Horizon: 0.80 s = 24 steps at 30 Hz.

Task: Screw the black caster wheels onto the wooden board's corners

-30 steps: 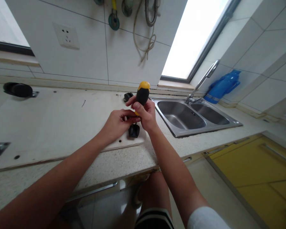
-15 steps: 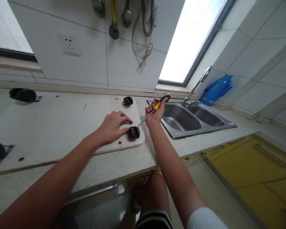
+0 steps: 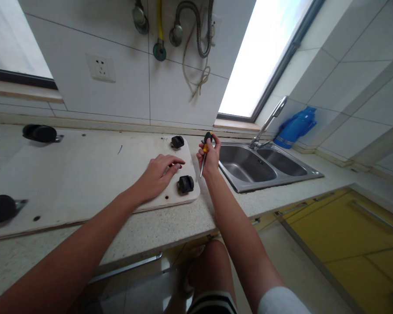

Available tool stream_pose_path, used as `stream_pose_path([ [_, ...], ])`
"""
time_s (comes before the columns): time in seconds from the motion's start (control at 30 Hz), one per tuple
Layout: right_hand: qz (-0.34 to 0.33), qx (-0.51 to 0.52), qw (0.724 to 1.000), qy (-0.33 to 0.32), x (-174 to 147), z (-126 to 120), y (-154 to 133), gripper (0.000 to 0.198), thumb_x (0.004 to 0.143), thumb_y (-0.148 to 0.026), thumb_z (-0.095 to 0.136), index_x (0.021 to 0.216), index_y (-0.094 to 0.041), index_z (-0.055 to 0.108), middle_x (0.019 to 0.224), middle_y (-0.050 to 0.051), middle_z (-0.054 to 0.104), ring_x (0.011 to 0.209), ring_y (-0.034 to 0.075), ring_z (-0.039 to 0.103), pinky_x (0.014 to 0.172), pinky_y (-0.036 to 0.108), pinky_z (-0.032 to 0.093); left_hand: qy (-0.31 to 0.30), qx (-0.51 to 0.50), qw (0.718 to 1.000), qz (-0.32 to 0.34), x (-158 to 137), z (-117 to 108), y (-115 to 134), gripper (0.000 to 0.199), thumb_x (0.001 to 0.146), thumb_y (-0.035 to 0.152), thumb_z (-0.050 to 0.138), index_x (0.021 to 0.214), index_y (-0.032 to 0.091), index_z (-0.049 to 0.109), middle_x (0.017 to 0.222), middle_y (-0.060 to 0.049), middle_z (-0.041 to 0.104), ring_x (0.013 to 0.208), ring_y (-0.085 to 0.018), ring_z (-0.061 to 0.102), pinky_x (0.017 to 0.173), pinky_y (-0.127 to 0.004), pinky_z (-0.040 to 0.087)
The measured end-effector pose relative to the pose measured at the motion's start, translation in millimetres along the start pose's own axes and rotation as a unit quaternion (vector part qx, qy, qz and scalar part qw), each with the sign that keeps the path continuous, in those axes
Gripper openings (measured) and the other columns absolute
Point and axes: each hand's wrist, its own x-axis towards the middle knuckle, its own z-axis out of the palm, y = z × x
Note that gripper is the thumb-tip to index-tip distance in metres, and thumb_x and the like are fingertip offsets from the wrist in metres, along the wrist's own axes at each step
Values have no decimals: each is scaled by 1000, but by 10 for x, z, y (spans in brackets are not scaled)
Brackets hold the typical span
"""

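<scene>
My right hand (image 3: 211, 157) grips a screwdriver (image 3: 205, 149) with a yellow and black handle, at the left edge of the sink. The shaft points down, its tip above the counter and apart from the board. My left hand (image 3: 160, 174) rests over a white board (image 3: 94, 174), thumb and index fingertips close together; anything between them is too small to make out. Just below these fingertips a black caster wheel (image 3: 185, 184) stands at the board's near right corner. Another black caster (image 3: 177, 141) stands at the far right corner.
Two more casters, a far one (image 3: 41, 133) and a near one (image 3: 1, 208), stand at the board's left. A double-bowl steel sink (image 3: 249, 185) with a faucet (image 3: 270, 122) lies to the right, a blue thermos (image 3: 294, 126) behind it. Hoses and a socket (image 3: 100, 67) are on the wall.
The screwdriver has come away from the near right caster and turned more upright. My left thumb has left that caster and moved up to the index finger. The view has shifted slightly.
</scene>
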Motion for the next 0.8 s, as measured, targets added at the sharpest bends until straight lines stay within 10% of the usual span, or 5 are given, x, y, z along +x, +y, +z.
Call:
stream_pose_path([
  [0.2,49,58,995,-64,-2,-31,-20,67,104,-20,35,169,-33,43,103,4,83,80,15,78,75,26,64,-56,-41,993,96,-72,82,176,40,97,64,80,109,26,76,120,-6,77,112,-30,64,104,-47,45],
  [0.47,31,56,991,-118,-92,-15,-31,60,105,-21,36,163,-30,50,109,5,88,87,15,84,74,24,62,-91,-82,991,60,-54,-30,41,31,98,40,78,125,26,72,127,-7,74,115,-26,70,104,-42,58],
  [0.8,64,-1,998,-15,-53,10,7,44,114,-34,30,128,-18,69,80,9,84,64,15,76,59,18,51,-137,-110,984,30,-7,-184,-65,50,99,42,77,147,29,74,150,-14,70,137,-33,67,120,-53,57],
])
